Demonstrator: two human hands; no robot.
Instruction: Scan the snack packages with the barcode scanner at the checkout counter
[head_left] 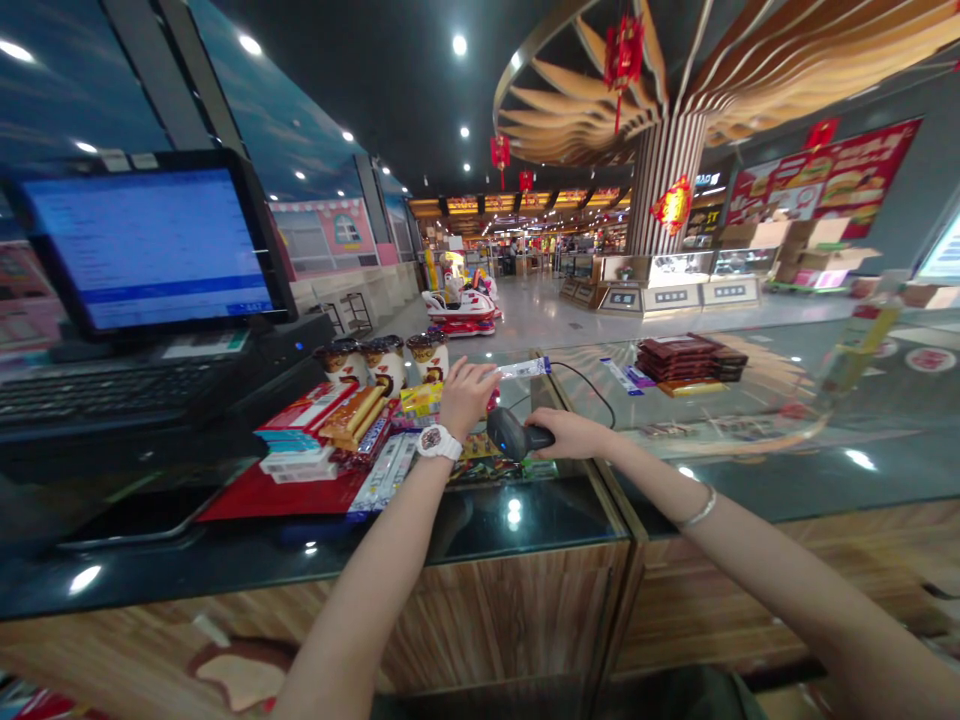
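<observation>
My right hand (571, 434) is wrapped round the handle of a black barcode scanner (508, 434), whose head points left and shows a small blue light. Just left of the scanner, my left hand (466, 392) grips a slim white-and-blue snack packet (525, 369) that sticks out to the right. Beneath and left of that hand lie similar long packets (384, 470) on a red sheet (247, 495). Stacked there too are red-and-blue boxes (304, 415) and golden-brown wrapped snacks (352, 418). Behind them stand three lidded cups (384, 362).
A monitor (150, 245) and keyboard (67, 400) occupy the left of the counter. A dark flat tablet-like device (139, 515) lies near the front edge. Right of the scanner cable (600, 385) sits a pile of dark brown packets (686, 358) on the glass counter (750, 420).
</observation>
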